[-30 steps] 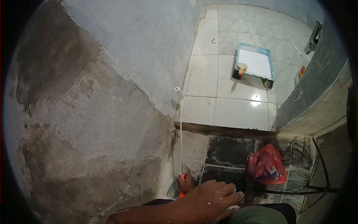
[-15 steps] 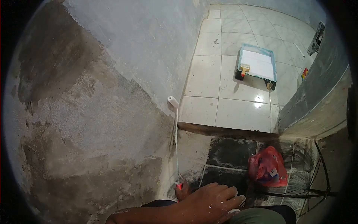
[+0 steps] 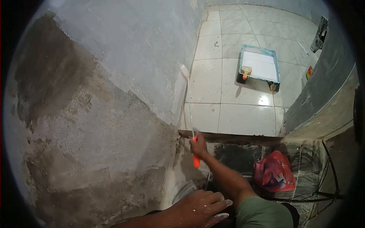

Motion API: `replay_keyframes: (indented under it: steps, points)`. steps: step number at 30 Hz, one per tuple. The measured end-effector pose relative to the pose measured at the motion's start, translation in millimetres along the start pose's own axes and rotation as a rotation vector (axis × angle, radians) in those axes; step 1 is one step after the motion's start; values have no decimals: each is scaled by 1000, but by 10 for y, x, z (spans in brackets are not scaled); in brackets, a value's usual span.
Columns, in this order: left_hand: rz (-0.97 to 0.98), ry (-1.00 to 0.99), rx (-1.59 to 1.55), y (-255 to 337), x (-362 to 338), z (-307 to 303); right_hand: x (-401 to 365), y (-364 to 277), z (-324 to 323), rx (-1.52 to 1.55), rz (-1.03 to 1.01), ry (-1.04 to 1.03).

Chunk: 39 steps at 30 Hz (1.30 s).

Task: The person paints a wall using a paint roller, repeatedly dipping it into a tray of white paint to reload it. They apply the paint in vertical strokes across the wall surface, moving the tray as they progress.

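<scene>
My right hand [image 3: 199, 146] is wrapped round the orange handle [image 3: 196, 161] of a paint roller. Its thin rod runs up to the white roller head [image 3: 184, 71], which lies against the low part of the grey wall, just above the tiled floor. A pale wet strip [image 3: 179, 93] shows on the wall below the roller head. My left hand [image 3: 205, 205] is at the bottom of the view, holding nothing, fingers stretched out to the right with white paint on the fingertips.
A blue-rimmed paint tray [image 3: 277, 62] with white paint stands on the raised white tiles; a paintbrush [image 3: 246, 72] rests on its edge. A red plastic bag [image 3: 274, 171] lies on the dark lower tiles, near a black metal frame [image 3: 334, 178]. A step edge [image 3: 235, 135] separates the floors.
My right hand has moved forward and up with the paint roller. Its head has slid up along the wall's foot, leaving a pale strip. My left hand has shifted slightly left and down.
</scene>
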<state>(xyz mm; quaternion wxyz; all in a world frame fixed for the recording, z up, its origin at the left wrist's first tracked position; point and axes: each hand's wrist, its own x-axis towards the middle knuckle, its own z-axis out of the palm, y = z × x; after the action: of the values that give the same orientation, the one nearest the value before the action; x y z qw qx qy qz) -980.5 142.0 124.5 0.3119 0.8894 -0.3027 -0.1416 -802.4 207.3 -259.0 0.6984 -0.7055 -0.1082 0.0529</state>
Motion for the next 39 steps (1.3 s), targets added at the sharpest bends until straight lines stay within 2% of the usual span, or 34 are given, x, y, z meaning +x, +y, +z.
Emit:
replay_keyframes:
  steps: [2, 4, 8, 10, 12, 14, 16, 20, 21, 23, 24, 25, 26, 27, 28, 30, 32, 34, 35, 37, 38, 39]
  points:
    - [-51, -13, -40, -46, -44, -16, 613, 49, -54, 2, -131, 65]
    - [-104, -24, -85, -82, -94, -4, 941, -385, -259, 169, 61, -40]
    - [-134, 9, -79, -93, -112, -19, 1074, -574, -365, 230, 149, -82]
    - [-127, 11, -89, -84, -91, -22, 791, -478, -323, 48, 19, -46]
    - [-81, 21, -64, -82, -73, -4, 345, -189, -196, -33, -5, -36]
    - [-30, 28, -45, -78, -32, -1, -249, -210, -180, 2, 121, -121]
    - [20, 37, -24, -56, 30, -8, -857, -98, -120, -104, 98, -123]
    - [58, -6, -53, -29, 160, 26, -1970, -477, -158, -14, 318, -146]
    - [52, -42, -59, -31, 175, 32, -2161, -411, -99, -14, 316, -142]
    - [44, -50, -40, -7, 189, 7, -2357, -286, 9, -32, 243, -7]
    - [28, -57, -27, -1, 194, 0, -2227, -292, -21, -32, 240, -5]
    - [28, -56, -24, -16, 191, 17, -1964, -357, -93, 27, 270, -91]
    - [93, 54, -50, -43, 180, 53, -1683, -424, -146, 88, 299, -178]
    - [157, 166, -75, -56, 168, 76, -1411, -442, -152, 15, 217, -165]
    - [155, 166, -73, -55, 150, 66, -1107, -427, -144, -57, 136, -150]
    - [37, 15, -37, -50, 89, 8, -434, -375, -106, 69, 64, -99]
    - [-27, -7, -47, -40, 40, -48, 164, -908, -336, 51, 76, -61]
    - [-99, -26, -62, -34, -3, -72, 748, -757, -297, 69, -47, -25]
    - [-133, -26, -55, -31, -22, -76, 869, -886, -322, 73, -47, -29]
    - [-172, -29, -53, -21, -63, -69, 918, -1167, -351, 310, 179, -118]
    - [-168, -12, -66, -17, -77, -58, 848, -1134, -285, 308, 182, -119]
    - [-161, 6, -79, -10, -82, -47, 718, -1045, -190, 187, 96, -83]
